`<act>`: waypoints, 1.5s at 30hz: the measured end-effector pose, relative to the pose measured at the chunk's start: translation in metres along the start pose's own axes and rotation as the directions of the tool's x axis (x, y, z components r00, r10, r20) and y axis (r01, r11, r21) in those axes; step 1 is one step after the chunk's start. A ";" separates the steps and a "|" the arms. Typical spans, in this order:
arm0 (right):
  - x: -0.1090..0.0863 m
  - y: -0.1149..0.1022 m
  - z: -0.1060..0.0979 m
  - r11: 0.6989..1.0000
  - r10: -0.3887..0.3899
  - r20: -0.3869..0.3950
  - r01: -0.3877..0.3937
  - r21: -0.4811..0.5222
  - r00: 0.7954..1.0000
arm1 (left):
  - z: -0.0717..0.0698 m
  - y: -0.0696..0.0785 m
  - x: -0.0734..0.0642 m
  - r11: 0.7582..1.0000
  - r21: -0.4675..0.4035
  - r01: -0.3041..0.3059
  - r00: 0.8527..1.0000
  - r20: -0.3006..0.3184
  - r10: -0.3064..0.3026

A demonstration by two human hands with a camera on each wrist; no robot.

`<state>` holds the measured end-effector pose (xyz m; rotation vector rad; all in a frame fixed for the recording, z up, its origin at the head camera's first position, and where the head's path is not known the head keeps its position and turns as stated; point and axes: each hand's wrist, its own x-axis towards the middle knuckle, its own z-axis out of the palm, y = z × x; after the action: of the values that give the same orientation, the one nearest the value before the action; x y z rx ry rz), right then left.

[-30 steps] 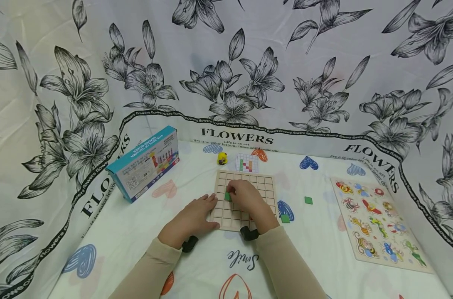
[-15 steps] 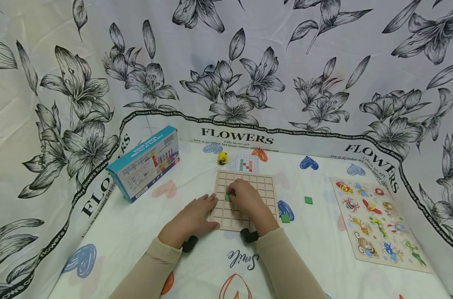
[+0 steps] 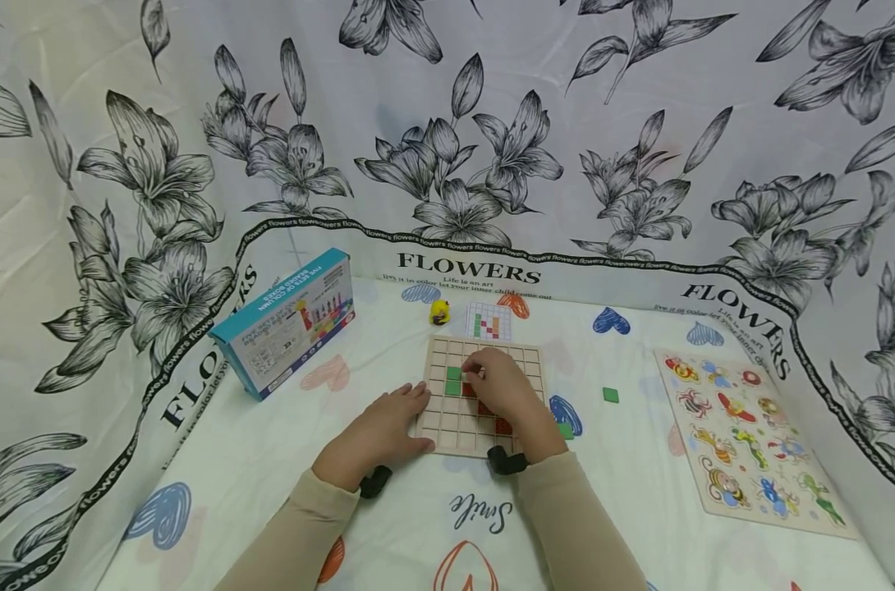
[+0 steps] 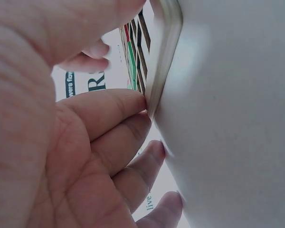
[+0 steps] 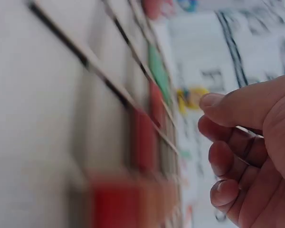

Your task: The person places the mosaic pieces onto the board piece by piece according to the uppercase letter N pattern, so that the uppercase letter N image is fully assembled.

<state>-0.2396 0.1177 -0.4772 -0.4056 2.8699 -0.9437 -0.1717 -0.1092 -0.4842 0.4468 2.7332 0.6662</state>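
A wooden grid board (image 3: 445, 443) lies mid-table. Two green square tiles (image 3: 454, 381) sit in it one behind the other, and red square tiles (image 3: 503, 426) run diagonally toward the front right. My left hand (image 3: 383, 427) rests at the board's left side; in the left wrist view its fingertips touch the board's edge (image 4: 164, 61). Over the board is my right hand (image 3: 501, 387), covering part of the grid. In the right wrist view the right hand (image 5: 256, 147) has loosely bent fingers with nothing between them, beside the green tile (image 5: 159, 73) and red tiles (image 5: 145, 137).
Behind the board lie a coloured pattern card (image 3: 488, 322) and a small yellow toy (image 3: 439, 312). To its right are a loose green tile (image 3: 611, 396) and another green tile (image 3: 566, 431) by my wrist. A blue-topped box (image 3: 288, 328) stands left, an insect puzzle board (image 3: 750, 443) right.
My right hand has let go of the green tile, which now sits in the grid, and moved slightly right, uncovering red tiles. The left hand stays in place.
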 end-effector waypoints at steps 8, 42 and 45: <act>-0.026 0.062 -0.061 0.984 0.172 -0.114 -0.166 0.059 0.978 | 0.002 0.002 0.002 1.000 -0.001 0.018 1.000 0.008 -0.018; -0.083 0.172 -0.109 0.893 0.446 -0.094 -0.436 0.108 0.890 | 0.004 0.001 0.001 1.000 -0.002 0.025 1.000 0.004 -0.025; -0.080 0.169 -0.107 0.895 0.446 -0.140 -0.434 0.104 0.884 | 0.004 0.000 0.001 1.000 0.002 0.024 1.000 0.006 -0.024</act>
<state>-0.2182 0.3315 -0.4914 0.3388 2.8583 -1.0173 -0.1716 -0.1069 -0.4877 0.4157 2.7291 0.6545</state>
